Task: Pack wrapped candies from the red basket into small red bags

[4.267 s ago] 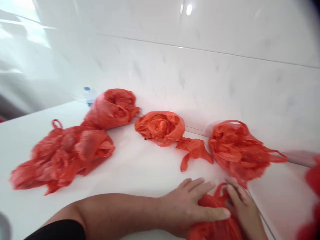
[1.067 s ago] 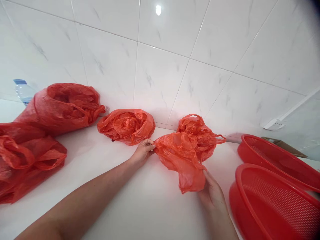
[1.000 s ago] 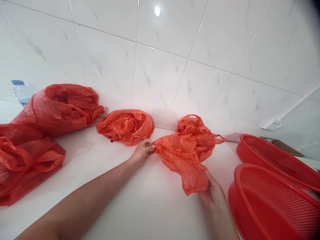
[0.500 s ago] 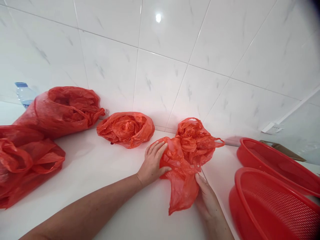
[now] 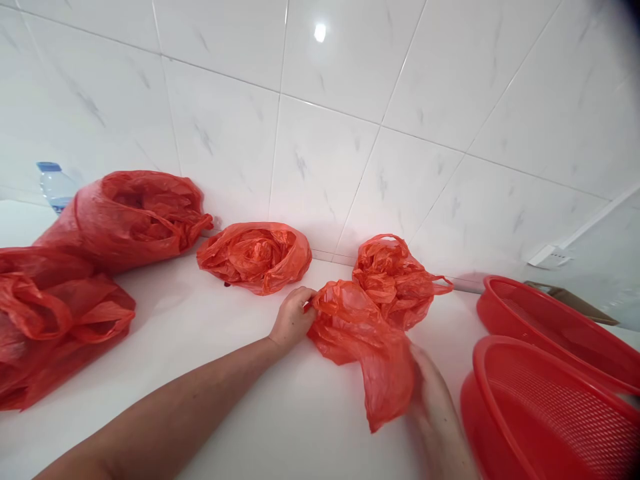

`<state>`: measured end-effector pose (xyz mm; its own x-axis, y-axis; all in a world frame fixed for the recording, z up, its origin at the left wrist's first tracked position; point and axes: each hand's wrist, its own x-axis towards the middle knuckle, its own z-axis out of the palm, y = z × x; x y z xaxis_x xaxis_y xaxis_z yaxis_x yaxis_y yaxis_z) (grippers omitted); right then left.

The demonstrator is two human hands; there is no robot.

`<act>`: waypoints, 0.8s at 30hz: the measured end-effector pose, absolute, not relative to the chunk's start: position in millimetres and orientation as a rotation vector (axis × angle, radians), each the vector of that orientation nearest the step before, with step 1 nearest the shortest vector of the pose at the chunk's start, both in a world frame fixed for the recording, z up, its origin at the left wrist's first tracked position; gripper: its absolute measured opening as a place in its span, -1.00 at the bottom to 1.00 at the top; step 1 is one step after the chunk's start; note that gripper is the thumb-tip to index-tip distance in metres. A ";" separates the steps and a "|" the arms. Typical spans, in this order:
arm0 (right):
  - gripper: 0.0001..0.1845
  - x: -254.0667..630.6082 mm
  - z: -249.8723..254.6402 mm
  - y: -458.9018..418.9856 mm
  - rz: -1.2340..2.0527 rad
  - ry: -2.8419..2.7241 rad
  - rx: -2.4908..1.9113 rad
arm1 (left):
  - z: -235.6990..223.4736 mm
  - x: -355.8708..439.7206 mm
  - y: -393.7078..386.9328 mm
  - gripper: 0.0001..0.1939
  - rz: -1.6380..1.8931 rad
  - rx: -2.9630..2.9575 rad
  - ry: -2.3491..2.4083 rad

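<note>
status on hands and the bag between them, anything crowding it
Left hand gripping red bag by its left edge. Right hand at its right side, fingers hidden. Bunched bag close behind.

Shows translucent orange-red on the plastic bag (image 5: 387, 353) near centre, deeper red on the bundled bag (image 5: 85, 300) at lower left, bright red with a lattice mesh on the basket (image 5: 483, 413) at lower right, plain white on the tabletop (image 5: 265, 413), and grey-streaked white on the wall tiles (image 5: 325, 153) above.
</note>
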<state>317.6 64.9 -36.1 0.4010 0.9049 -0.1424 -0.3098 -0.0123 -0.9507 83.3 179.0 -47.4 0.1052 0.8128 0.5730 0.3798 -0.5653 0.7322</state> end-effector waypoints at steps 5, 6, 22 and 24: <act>-0.67 302.6 -9.4 43.8 0.053 -0.764 -1.569 | -44.2 86.3 173.3 -0.77 1.470 1.952 1.100; -0.71 293.7 -4.7 37.9 -0.103 -0.857 -1.577 | -44.1 86.8 172.4 -0.78 1.470 1.943 1.088; -0.66 273.0 -40.4 61.0 0.554 -1.540 -1.810 | 1.5 71.0 154.1 -0.98 1.378 1.332 0.881; -0.68 272.2 -41.6 57.7 0.611 -1.564 -1.729 | 16.5 55.4 142.7 -0.91 1.480 1.288 0.960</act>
<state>272.2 57.7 -41.6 0.1532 0.9813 0.1162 0.6427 -0.0096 -0.7661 55.4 142.7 16.5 -0.0275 0.9624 0.2703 -0.1456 -0.2714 0.9514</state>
